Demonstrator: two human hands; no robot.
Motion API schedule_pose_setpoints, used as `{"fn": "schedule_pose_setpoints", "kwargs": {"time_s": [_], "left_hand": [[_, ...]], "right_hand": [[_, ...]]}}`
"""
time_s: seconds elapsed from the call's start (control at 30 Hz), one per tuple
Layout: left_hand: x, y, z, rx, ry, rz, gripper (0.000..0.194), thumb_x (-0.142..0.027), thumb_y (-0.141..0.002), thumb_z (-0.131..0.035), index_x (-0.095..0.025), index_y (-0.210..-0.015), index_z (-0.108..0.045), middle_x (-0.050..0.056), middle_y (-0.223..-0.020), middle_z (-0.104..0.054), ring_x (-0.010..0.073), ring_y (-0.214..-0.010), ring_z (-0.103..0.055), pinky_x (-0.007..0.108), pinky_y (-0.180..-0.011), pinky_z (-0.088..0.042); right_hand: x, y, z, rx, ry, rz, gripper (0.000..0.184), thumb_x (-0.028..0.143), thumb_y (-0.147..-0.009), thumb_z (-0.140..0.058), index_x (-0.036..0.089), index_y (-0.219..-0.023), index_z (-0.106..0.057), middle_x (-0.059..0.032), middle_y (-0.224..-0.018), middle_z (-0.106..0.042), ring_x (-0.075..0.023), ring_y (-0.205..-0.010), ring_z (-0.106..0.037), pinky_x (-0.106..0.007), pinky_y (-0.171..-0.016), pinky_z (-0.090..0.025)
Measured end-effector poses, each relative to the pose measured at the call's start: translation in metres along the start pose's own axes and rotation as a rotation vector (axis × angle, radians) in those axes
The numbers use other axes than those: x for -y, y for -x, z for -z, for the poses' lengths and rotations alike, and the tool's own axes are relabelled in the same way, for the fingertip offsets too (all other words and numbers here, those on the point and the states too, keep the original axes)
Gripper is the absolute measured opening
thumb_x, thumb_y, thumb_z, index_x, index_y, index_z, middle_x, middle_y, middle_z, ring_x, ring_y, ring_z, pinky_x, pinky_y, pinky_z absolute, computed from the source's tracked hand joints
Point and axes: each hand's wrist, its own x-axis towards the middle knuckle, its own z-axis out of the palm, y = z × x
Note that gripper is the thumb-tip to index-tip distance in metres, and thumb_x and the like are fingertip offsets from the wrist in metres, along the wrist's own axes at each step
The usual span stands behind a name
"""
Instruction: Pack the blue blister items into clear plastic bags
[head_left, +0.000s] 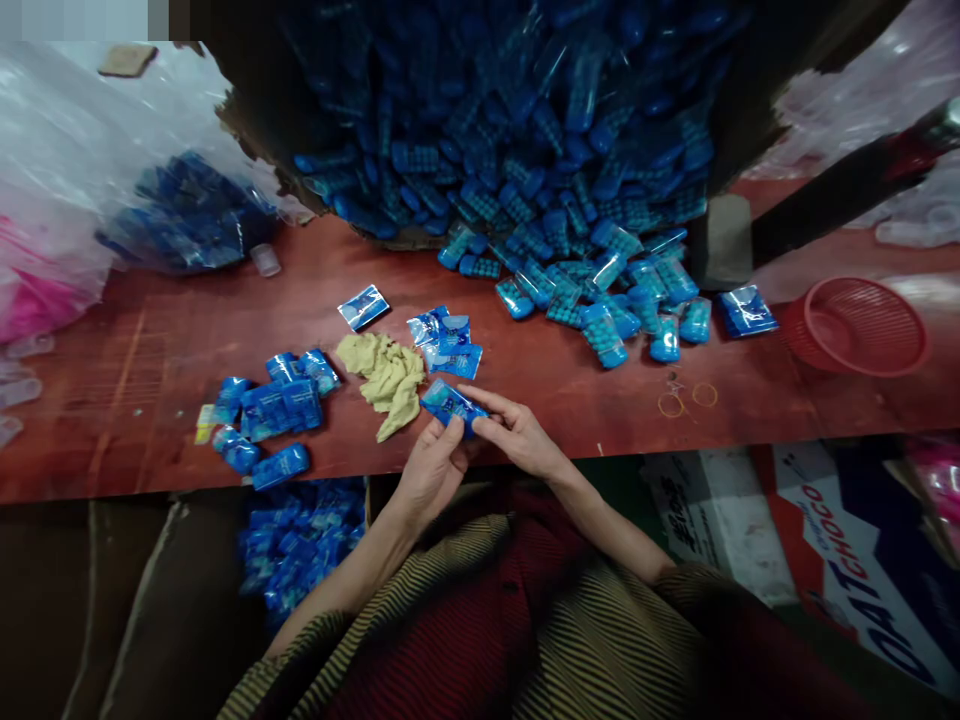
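Between my two hands, at the near edge of the red table (525, 420), is a small blue printed packet (450, 402). My left hand (435, 465) pinches its lower side with the thumb on top. From the right, my right hand (521, 430) grips the other end, thumb on the near side and fingers behind. Just beyond lie several flat blue wrappers (454, 340). A crumpled yellow cloth (386, 380) lies left of the packet. Further left sits a group of wrapped blue containers (281, 408).
A big heap of blue containers (555, 240) spills from a dark torn carton at the back. To the right stand a red plastic basket (855, 325) and a stack of blue wrappers (746, 310). Rubber bands (686, 398) lie nearby. Below the table edge is a blue pile (300, 540).
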Motion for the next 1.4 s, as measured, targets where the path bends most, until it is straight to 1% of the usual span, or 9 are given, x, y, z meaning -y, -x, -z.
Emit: {"fn": "schedule_pose_setpoints", "kwargs": {"time_s": [0.23,0.4,0.47,0.53,0.7,0.83,1.0,1.23,1.4], "left_hand": [[-0.01,0.005,0.002,-0.135,-0.023,-0.086,0.024,-0.027,-0.071,-0.071,-0.016,-0.09,-0.063,0.004,-0.088,-0.071,0.0177,-0.087,-0.067,0.034,-0.089,-0.049],[-0.067,0.02,0.05,-0.414,0.065,-0.356,0.032,-0.046,-0.085,-0.048,-0.018,-0.092,-0.062,0.005,-0.085,-0.07,0.016,-0.08,-0.067,0.035,-0.085,-0.051],[-0.089,0.025,0.073,-0.582,0.122,-0.466,0.048,-0.054,-0.088,-0.032,-0.016,-0.09,-0.062,0.01,-0.09,-0.069,0.0183,-0.09,-0.065,0.034,-0.086,-0.05],[-0.1,0.029,0.088,-0.688,0.139,-0.473,0.052,-0.052,-0.089,-0.026,-0.014,-0.093,-0.061,0.014,-0.094,-0.068,0.0193,-0.095,-0.063,0.034,-0.088,-0.049],[-0.073,0.018,0.082,-0.661,-0.258,-0.567,0.032,-0.041,-0.083,-0.049,-0.018,-0.102,-0.059,0.008,-0.091,-0.068,0.0201,-0.092,-0.064,0.042,-0.092,-0.045],[-0.045,-0.008,0.077,-0.554,-1.02,-0.79,0.039,-0.037,-0.081,-0.055,-0.019,-0.115,-0.056,0.012,-0.131,-0.053,0.0231,-0.128,-0.042,0.04,-0.108,-0.027],[-0.034,-0.037,0.094,-0.446,-1.52,-0.686,0.048,-0.04,-0.087,-0.039,-0.014,-0.127,-0.05,0.016,-0.14,-0.044,0.0293,-0.138,-0.024,0.05,-0.11,-0.019],[-0.021,-0.048,0.087,-0.591,-1.777,-0.625,0.048,-0.036,-0.087,-0.04,-0.012,-0.127,-0.051,0.018,-0.142,-0.04,0.036,-0.137,-0.021,0.058,-0.106,-0.018],[-0.02,-0.051,0.083,-0.647,-1.776,-0.662,0.046,-0.036,-0.087,-0.039,-0.013,-0.125,-0.053,0.018,-0.14,-0.043,0.0366,-0.135,-0.026,0.058,-0.105,-0.02]], "right_hand": [[-0.003,-0.001,-0.007,-0.024,0.113,0.057,0.058,0.031,-0.085,-0.053,0.028,-0.14,-0.035,-0.0044,-0.122,-0.06,-0.0153,-0.105,-0.058,-0.034,-0.095,-0.044],[0.001,-0.011,0.001,-0.141,0.402,0.17,0.02,0.029,-0.085,-0.053,0.019,-0.095,-0.068,-0.0039,-0.09,-0.066,-0.0138,-0.083,-0.061,-0.029,-0.078,-0.048],[0.006,-0.019,-0.001,-0.171,0.575,0.215,0.024,0.03,-0.087,-0.051,0.019,-0.074,-0.067,-0.0023,-0.075,-0.064,-0.0132,-0.074,-0.059,-0.028,-0.075,-0.047],[0.009,-0.032,-0.011,-0.124,0.752,0.238,0.023,0.032,-0.089,-0.049,0.02,-0.083,-0.068,-0.0033,-0.081,-0.065,-0.0145,-0.078,-0.059,-0.028,-0.077,-0.047],[-0.001,-0.078,-0.055,0.106,1.255,0.244,0.066,0.044,-0.078,-0.062,0.018,-0.134,-0.039,-0.0171,-0.129,-0.047,-0.0289,-0.104,-0.053,-0.039,-0.079,-0.048],[-0.015,-0.107,-0.071,0.201,1.363,0.192,0.026,0.022,-0.092,-0.04,0.018,-0.113,-0.054,-0.0123,-0.117,-0.054,-0.0212,-0.092,-0.056,-0.031,-0.072,-0.047],[-0.01,-0.093,-0.048,0.343,1.202,0.253,0.029,0.015,-0.091,-0.038,0.019,-0.114,-0.054,-0.005,-0.111,-0.058,-0.0158,-0.096,-0.055,-0.025,-0.078,-0.045],[0.014,-0.081,0.012,-0.243,1.408,0.0,0.046,0.039,-0.089,-0.048,0.021,-0.131,-0.043,-0.0119,-0.122,-0.051,-0.0258,-0.107,-0.049,-0.034,-0.078,-0.046],[0.014,-0.119,0.02,-0.241,1.522,-0.019,0.041,0.041,-0.087,-0.051,0.018,-0.121,-0.052,-0.0128,-0.115,-0.053,-0.0262,-0.101,-0.051,-0.034,-0.077,-0.044]]}}
